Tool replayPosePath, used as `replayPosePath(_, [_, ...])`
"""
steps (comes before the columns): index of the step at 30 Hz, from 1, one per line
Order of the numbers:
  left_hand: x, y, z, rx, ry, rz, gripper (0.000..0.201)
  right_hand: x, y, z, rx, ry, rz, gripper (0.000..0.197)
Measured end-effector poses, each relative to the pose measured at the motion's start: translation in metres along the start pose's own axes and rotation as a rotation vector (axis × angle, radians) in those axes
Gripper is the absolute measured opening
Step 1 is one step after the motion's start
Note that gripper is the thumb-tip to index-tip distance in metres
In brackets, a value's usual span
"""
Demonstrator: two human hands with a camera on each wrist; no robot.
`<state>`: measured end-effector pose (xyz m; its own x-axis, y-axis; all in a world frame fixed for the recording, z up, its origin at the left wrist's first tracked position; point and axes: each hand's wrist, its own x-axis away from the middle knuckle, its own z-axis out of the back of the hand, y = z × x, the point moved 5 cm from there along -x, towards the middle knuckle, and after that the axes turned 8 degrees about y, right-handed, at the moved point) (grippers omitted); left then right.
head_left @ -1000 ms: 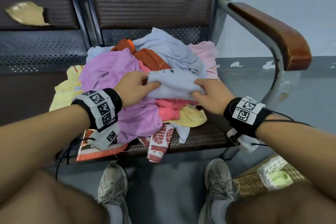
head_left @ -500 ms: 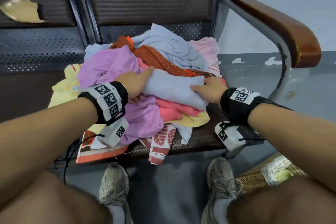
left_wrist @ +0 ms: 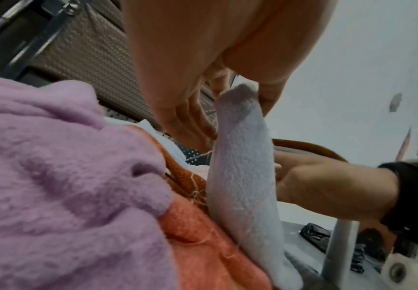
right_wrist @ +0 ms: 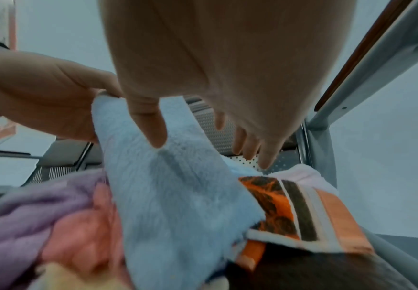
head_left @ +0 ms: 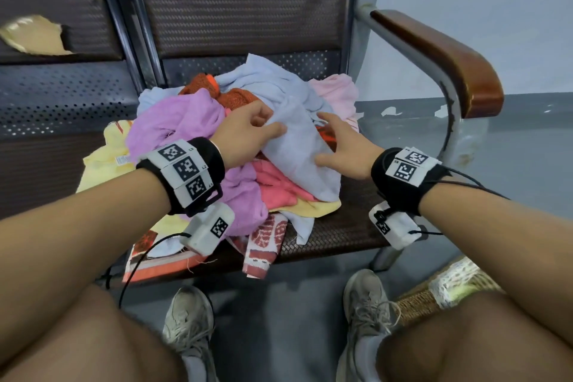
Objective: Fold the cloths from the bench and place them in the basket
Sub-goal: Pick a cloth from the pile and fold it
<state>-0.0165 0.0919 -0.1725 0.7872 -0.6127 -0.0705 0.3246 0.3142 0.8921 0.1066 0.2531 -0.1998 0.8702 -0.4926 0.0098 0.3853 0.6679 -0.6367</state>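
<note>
A light blue cloth (head_left: 297,149) lies on top of a pile of cloths on the bench seat (head_left: 347,226). My left hand (head_left: 263,125) pinches its upper left edge between thumb and fingers and holds it raised; the left wrist view shows that light blue cloth (left_wrist: 242,166) hanging from the pinch of my left hand (left_wrist: 240,94). My right hand (head_left: 325,139) is spread just right of it, fingers straight. In the right wrist view my right hand (right_wrist: 202,141) touches the light blue cloth (right_wrist: 178,186) with its thumb. The wicker basket (head_left: 415,304) stands on the floor at lower right.
The pile holds a purple cloth (head_left: 186,121), a coral one (head_left: 276,183), a yellow one (head_left: 102,161), an orange one (head_left: 229,96), a pale pink one (head_left: 335,93) and a patterned towel (head_left: 266,242) hanging over the seat's front. A wooden armrest (head_left: 449,62) rises at right. My shoes are below.
Both hands held the light blue cloth's ends before. Now the right hand has let go and spread its fingers, and the left hand has lifted the cloth's edge up and back.
</note>
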Motion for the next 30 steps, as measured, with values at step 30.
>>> replayPosePath(30, [0.162,0.138,-0.361,0.221,-0.886,0.167,0.034,0.292,0.238,0.149,-1.013,0.369,-0.812,0.045])
